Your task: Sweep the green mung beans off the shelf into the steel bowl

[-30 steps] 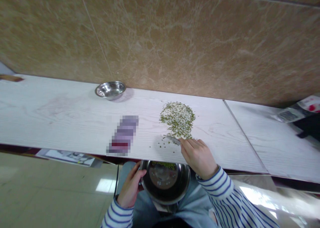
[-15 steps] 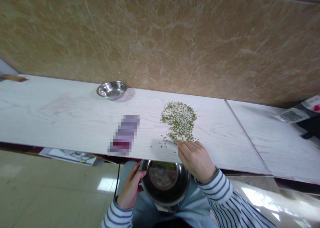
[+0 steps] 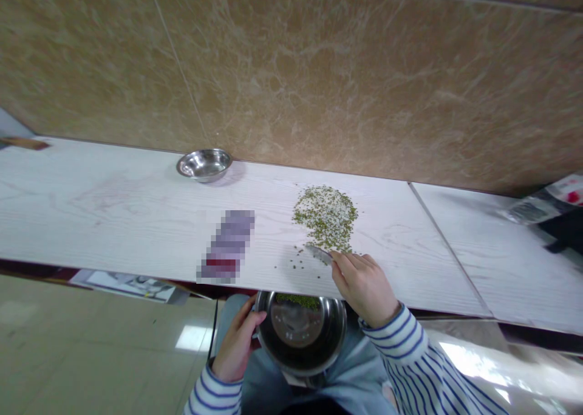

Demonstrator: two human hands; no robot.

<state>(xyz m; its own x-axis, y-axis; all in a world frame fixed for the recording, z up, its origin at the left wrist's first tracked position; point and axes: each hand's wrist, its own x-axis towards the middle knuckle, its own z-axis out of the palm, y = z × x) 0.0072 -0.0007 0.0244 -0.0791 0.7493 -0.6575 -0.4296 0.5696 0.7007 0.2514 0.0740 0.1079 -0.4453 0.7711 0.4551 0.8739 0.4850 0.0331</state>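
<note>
My right hand (image 3: 367, 287) is closed around a slim silvery utensil (image 3: 319, 254), spoon-like, though its exact kind is hard to tell. The utensil's tip is at the near edge of a spread of small green grains (image 3: 330, 217), which look like mung beans, on the white tabletop (image 3: 136, 220). My left hand (image 3: 239, 339) grips the left side of a stainless steel pot (image 3: 334, 342), thumb on the rim. The pot sits at my lap, just under the table edge. More green grains (image 3: 298, 299) lie inside it against the far wall.
A shallow steel bowl (image 3: 204, 166) stands by the wall, left of the grains. A pixelated purple-grey oblong (image 3: 230, 239) lies nearer the front edge. Dark and clear packaging (image 3: 546, 208) is at the far right. A few stray grains dot the tabletop near the edge.
My right hand has moved slightly right and away from me, turning the utensil so its broader face shows. Several more grains lie apart near its tip. My left hand and the pot have stayed still.
</note>
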